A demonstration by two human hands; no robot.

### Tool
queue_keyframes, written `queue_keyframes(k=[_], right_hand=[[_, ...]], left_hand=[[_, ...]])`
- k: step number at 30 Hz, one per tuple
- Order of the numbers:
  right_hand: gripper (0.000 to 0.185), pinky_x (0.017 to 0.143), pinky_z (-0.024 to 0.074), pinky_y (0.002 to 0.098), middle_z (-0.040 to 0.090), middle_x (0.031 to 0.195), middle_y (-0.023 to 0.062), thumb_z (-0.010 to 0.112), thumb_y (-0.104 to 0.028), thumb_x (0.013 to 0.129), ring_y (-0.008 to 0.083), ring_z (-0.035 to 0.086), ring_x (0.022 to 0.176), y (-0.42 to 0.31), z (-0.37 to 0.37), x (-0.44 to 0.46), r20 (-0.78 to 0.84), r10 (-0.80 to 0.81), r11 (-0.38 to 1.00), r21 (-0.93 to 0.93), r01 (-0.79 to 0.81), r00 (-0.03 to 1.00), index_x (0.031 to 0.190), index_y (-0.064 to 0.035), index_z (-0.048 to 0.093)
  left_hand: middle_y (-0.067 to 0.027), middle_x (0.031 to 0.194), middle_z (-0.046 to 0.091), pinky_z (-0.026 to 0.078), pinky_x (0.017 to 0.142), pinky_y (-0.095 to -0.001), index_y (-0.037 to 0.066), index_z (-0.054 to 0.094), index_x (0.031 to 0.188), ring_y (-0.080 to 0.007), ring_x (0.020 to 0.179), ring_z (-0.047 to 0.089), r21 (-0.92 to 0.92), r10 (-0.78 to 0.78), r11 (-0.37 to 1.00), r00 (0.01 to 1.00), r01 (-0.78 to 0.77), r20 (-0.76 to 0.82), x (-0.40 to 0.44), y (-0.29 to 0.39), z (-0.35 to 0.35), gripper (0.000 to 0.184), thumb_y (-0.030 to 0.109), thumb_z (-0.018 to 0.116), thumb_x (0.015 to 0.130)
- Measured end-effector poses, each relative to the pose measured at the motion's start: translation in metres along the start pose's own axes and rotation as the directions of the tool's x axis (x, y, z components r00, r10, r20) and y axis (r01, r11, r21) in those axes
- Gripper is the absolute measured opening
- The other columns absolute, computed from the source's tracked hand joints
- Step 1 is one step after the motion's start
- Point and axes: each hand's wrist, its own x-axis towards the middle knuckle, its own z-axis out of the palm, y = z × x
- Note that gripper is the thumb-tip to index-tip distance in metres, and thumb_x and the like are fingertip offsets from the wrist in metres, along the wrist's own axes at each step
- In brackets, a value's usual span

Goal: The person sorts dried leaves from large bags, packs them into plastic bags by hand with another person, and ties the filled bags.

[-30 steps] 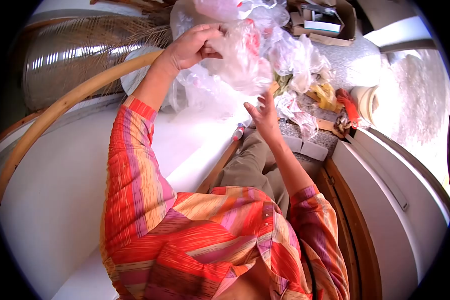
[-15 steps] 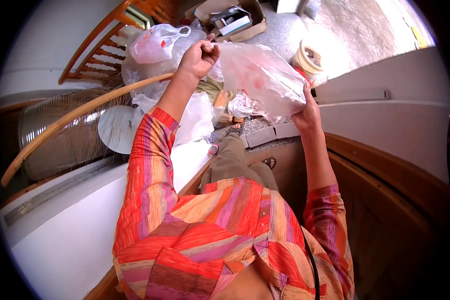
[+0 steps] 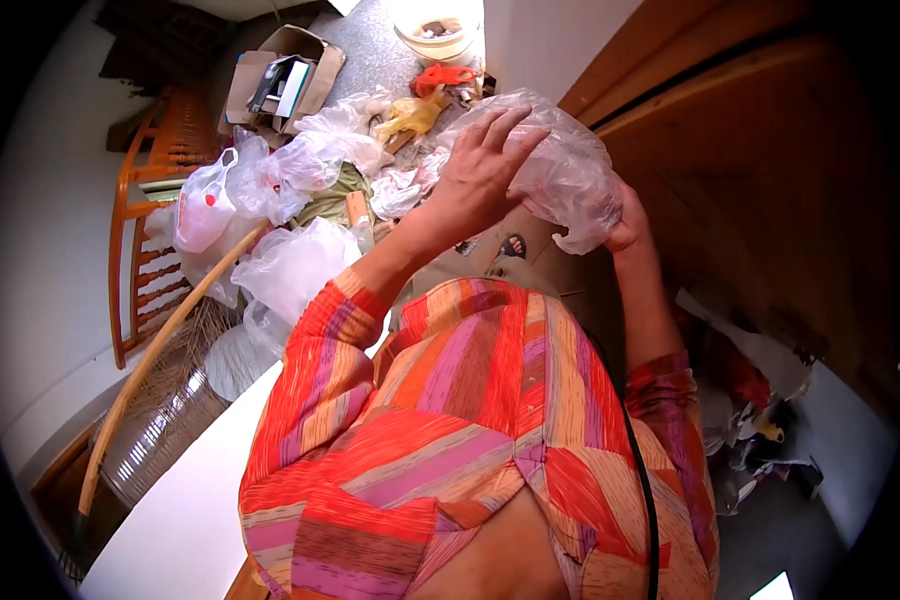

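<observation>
A crumpled clear plastic bag [image 3: 575, 165] hangs in front of my body. At its lower right edge my right hand [image 3: 628, 220] is closed on it, with the fingertips partly hidden behind the plastic. My left hand [image 3: 478, 168] is in front of the bag's left side, its fingers stretched out and apart. Whether those fingers touch the plastic I cannot tell. Past my hands, a yellow plastic bag [image 3: 410, 116] and a red bag [image 3: 440, 78] lie on the floor.
A pile of whitish plastic bags [image 3: 305, 265] lies to the left, beside a long curved wooden pole [image 3: 165, 355]. Further off stand an open cardboard box [image 3: 320, 85] and a cream bucket [image 3: 438, 45]. A brown wooden door [image 3: 730, 160] is close on my right.
My view has turned to the right. The bag, stretched between both hands before, now hangs bunched from my right hand. My left hand has opened from a closed grip.
</observation>
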Motion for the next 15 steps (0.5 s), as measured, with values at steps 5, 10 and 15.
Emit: queue_keyframes(k=[5,10,15], right_hand=[[0.041,0.092,0.0455,0.039,0.054,0.117,0.0127,0.053,-0.024,0.09,0.0244,0.055,0.106,-0.02,-0.031,-0.051,-0.333,-0.287,0.954,-0.185,0.237,0.898,0.123,-0.0011,0.045],[0.073,0.094,0.0381,0.0383,0.041,0.126,0.0133,0.066,-0.032,0.081,0.0237,0.043,0.114,0.007,0.017,-0.096,-0.24,-0.755,0.498,-0.815,0.296,0.61,0.136,-0.0045,0.026],[0.079,0.091,0.0405,0.0392,0.043,0.123,0.0233,0.071,-0.026,0.074,0.0339,0.042,0.117,0.035,0.0,-0.042,0.32,-0.818,-0.268,-0.947,0.176,0.478,0.133,0.0011,0.027]], left_hand=[[-0.0144,0.088,0.062,0.049,0.071,-0.0377,0.004,0.06,0.092,-0.0305,0.08,0.061,-0.217,-0.111,0.963,0.969,0.16,0.22,0.04,-0.014,0.024,0.017,0.0,0.052,0.078],[-0.0176,0.085,0.064,0.048,0.07,-0.0388,0.003,0.059,0.099,-0.0312,0.08,0.062,-0.177,-0.123,0.967,0.946,0.181,0.3,0.056,0.002,0.037,0.021,0.007,0.057,0.079],[-0.0165,0.079,0.064,0.048,0.071,-0.0351,0.0,0.06,0.103,-0.0279,0.074,0.063,-0.382,-0.138,0.862,0.879,0.334,0.457,0.062,0.032,0.04,0.029,0.012,0.058,0.077]])
